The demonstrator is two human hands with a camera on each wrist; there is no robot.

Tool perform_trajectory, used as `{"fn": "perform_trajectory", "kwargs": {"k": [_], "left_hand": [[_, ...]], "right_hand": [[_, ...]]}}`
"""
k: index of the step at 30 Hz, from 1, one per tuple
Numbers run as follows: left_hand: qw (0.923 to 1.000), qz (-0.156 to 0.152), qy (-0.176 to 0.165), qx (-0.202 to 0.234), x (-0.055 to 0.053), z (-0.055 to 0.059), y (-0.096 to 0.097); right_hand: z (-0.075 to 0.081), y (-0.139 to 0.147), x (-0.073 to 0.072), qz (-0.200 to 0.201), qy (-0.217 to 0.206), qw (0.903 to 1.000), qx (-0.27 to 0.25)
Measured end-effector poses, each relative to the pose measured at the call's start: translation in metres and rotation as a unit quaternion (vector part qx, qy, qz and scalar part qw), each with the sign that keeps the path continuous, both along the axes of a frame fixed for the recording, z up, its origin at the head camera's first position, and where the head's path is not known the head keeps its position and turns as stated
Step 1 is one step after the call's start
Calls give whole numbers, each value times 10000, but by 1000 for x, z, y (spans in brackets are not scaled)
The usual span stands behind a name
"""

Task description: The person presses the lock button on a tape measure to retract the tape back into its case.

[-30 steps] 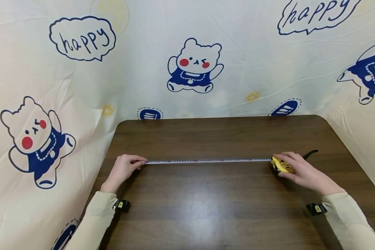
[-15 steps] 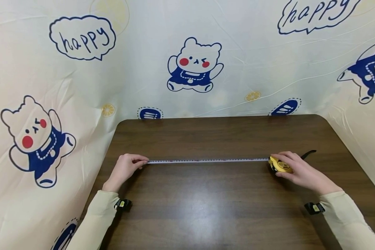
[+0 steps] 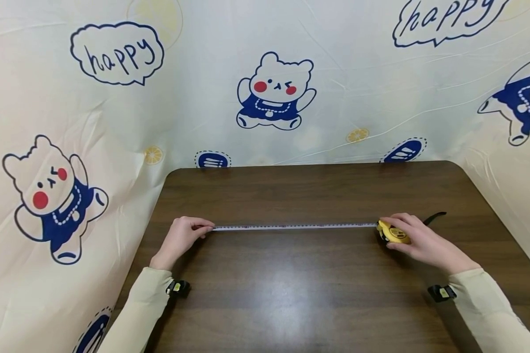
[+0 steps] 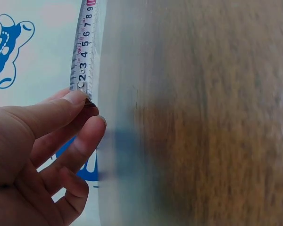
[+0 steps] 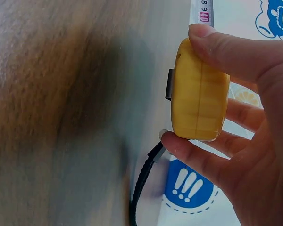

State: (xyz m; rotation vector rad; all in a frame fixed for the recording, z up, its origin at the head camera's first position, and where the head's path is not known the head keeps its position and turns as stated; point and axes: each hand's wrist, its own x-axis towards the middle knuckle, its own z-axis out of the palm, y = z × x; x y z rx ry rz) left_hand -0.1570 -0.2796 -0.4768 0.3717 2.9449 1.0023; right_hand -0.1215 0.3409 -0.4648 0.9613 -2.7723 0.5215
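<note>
Strip (image 3: pixel 293 227), long, thin, flat & white w/ tiny black & red marks, runs str. across btwn two bare hands. Its L end is in the left grip (image 3: pixel 179 240), which is narrow: thumb & a finger pinch just the tip. In the L wrist view the small nos. start right by the fingertips (image 4: pixel 75 97), & the lower fingers bend below, apart from the strip.

The R end goes into a chunky yellow tape case (image 3: pixel 394 234) w/ black parts & round corners. The right grip (image 3: pixel 426 250) holds that case, so it's as wide as the case is: one fingertip by the slot where the strip comes out, another at the other end, case btwn them. Case is on the R side, well apart from the left grip; the strip joins the two. A thin black cord strap (image 3: pixel 435 217) pokes out past the R hand.

All this is over a dark brown, wood-look surface (image 3: pixel 287 289) w/ round back corners; can't tell if strip or case touches it. Cream sleeves (image 3: pixel 481 294) have small black boxes (image 3: pixel 178 288) at the wrists. Behind is shiny white cloth (image 3: pixel 194 113) w/ blue bears, "happy" bubbles & fruit slices.
</note>
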Motion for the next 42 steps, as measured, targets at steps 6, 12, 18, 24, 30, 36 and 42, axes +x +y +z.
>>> {"fn": "perform_trajectory", "kwargs": {"k": [6,12,18,24,30,36,42], "left_hand": [[10000,-24,44,-10,-1,-1,5],[10000,-73,1,43,-2,-2,9],[9998,-80,-116,133,-2,-2,12],[9997,-78,-158,153,-2,-3,16],[9995,-150,-202,189,-2,-3,26],[9993,-231,-200,207,-4,-4,33],[9990,-314,-221,206,-6,-4,38]], "right_hand": [[-1,-3,0,-48,-88,9999,29],[-1,-6,0,-43,-119,9999,18],[-3,-10,-1,1,-122,9999,14],[-3,-13,-1,-11,-115,9999,16],[-5,-18,-2,56,-125,9999,-24],[-7,-21,-3,56,-177,9998,-25],[-5,-24,-3,4,-294,9996,-5]]}}
